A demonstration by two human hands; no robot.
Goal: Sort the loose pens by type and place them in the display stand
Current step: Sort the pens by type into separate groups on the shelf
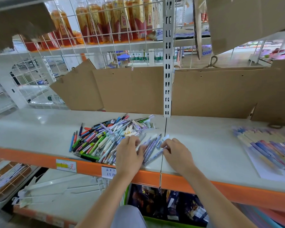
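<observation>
Loose pens (104, 139) lying heaped on shelf (39, 129), frame centre. Left hand (129, 153) and right hand (176, 155) both pinching purple pens (152, 146) at the heap's right edge.

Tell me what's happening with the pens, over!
Left hand and right hand both picking at purple pens. Big pen pile unsorted on shelf. Nothing in the way.

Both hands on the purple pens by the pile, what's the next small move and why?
Probably gather the purple pens into one bundle between the left hand and right hand. They lie fanned out beside the mixed pile, already separated, while sorted pens lie farther right on the shelf.
</observation>
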